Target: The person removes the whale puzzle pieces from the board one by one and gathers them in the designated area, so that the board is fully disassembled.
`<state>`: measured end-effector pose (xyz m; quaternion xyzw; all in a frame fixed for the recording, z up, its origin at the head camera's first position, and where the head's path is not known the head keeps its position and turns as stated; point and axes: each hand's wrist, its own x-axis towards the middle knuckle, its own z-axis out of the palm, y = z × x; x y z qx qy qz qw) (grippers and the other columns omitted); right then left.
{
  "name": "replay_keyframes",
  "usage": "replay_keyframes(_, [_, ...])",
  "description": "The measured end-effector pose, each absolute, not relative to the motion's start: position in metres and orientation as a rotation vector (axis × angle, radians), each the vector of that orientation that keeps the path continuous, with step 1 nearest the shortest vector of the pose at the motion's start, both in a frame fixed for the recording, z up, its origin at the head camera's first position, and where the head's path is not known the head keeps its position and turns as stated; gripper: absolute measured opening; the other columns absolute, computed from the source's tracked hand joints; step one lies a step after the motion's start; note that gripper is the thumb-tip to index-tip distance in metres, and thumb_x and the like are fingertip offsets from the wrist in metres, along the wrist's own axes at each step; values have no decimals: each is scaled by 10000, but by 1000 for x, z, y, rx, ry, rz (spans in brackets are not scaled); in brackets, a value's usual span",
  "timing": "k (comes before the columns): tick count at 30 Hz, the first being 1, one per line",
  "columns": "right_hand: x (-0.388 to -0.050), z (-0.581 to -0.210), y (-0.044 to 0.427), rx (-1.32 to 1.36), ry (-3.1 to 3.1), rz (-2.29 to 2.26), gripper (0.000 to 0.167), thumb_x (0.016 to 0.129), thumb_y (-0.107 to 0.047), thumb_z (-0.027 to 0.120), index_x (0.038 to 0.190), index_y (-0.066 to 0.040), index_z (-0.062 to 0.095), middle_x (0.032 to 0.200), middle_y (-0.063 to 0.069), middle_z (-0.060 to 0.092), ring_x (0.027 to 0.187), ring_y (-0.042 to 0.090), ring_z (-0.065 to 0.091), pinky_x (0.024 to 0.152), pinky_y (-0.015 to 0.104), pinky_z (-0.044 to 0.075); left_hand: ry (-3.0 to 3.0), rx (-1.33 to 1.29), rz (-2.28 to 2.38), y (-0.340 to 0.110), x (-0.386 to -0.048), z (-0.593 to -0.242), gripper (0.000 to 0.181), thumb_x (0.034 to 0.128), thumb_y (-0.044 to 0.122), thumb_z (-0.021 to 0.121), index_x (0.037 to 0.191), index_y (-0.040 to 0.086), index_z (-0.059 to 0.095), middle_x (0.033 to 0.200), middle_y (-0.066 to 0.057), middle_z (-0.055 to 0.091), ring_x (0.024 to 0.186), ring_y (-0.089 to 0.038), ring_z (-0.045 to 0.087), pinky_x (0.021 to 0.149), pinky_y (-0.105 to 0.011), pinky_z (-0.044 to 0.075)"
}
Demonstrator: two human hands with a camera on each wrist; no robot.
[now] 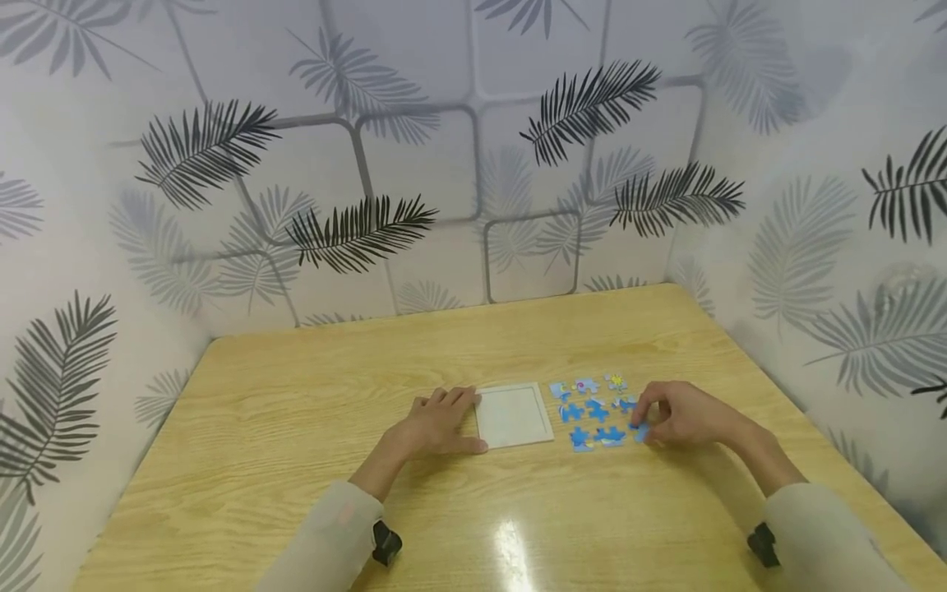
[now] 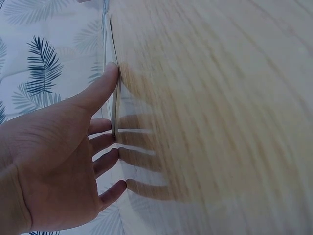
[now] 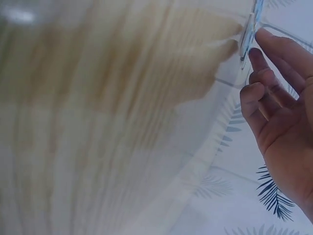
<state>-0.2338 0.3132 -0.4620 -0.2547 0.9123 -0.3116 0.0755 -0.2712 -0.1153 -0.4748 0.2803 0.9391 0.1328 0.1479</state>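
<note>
A square white puzzle tray (image 1: 514, 417) with a raised border lies flat on the table. My left hand (image 1: 441, 423) rests at its left side, fingers spread near the far corner and thumb touching the near corner; the left wrist view shows the thumb (image 2: 103, 88) against the tray's thin edge. To the right of the tray lie several blue jigsaw pieces (image 1: 597, 409), spaced apart in rows. My right hand (image 1: 684, 413) pinches the jigsaw piece (image 1: 641, 432) at the near right corner between thumb and index finger. Its other fingers (image 3: 253, 93) are curled.
The wooden table (image 1: 333, 370) has rounded far corners and a light reflection near the front. Leaf-patterned wall covering (image 1: 444, 164) rises behind it and along both sides. Dark straps (image 1: 386, 543) sit on the sleeved wrists.
</note>
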Motion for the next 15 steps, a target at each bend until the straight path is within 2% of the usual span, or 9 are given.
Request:
replay_keyframes(3, [-237,-456,311,-787,2757,-957,130,934,-82,759,1041,-156,744,1059,24,702,670,96,538,621,280,488,2706,802,370,-114,-273,-473,874,968,569,670,1621,133,284,1670,-142,309,1498,-412,290,1156,-655,242])
replay_keyframes(5, [-240,-454,310,-805,2780,-968,138,962,-80,733,1093,-123,733,1065,33,710,676,92,542,619,282,486,2710,793,372,-114,-274,-472,868,969,566,671,1620,136,289,1671,-141,308,1501,-410,288,1158,-654,238])
replay_keyframes(11, [-244,-450,309,-836,2909,-941,267,972,-91,737,1232,-48,695,1122,89,697,820,114,614,703,293,530,2692,795,394,-115,-275,-473,882,972,564,667,1635,137,270,1692,-130,271,1516,-403,264,1160,-653,229])
replay_keyframes(15, [-246,-448,310,-898,3017,-911,382,966,-71,738,1332,-19,642,1232,164,674,984,259,639,803,438,554,2693,824,441,-112,-274,-473,852,975,532,680,1621,136,289,1694,-125,262,1495,-408,289,1147,-651,244])
